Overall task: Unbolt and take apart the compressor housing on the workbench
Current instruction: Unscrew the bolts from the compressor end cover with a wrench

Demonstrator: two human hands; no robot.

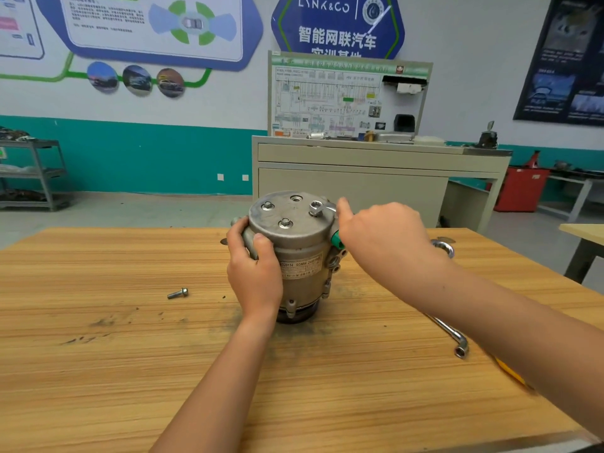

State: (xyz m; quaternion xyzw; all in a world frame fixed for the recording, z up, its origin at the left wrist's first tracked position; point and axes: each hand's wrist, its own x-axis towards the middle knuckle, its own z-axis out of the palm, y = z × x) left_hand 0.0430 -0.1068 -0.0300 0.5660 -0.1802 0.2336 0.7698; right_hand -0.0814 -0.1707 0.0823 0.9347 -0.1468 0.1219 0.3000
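As your left hand (253, 273) clasps the compressor housing (300, 253), your right hand (382, 237) grips the wrench (322, 208).
Likely heavy, rigid: steady its flank.

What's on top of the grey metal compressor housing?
Two seated hex bolts, an open round port, and the head of a silver ring spanner at a third spot. The right hand hides its handle; whether a bolt sits under the ring is unclear.
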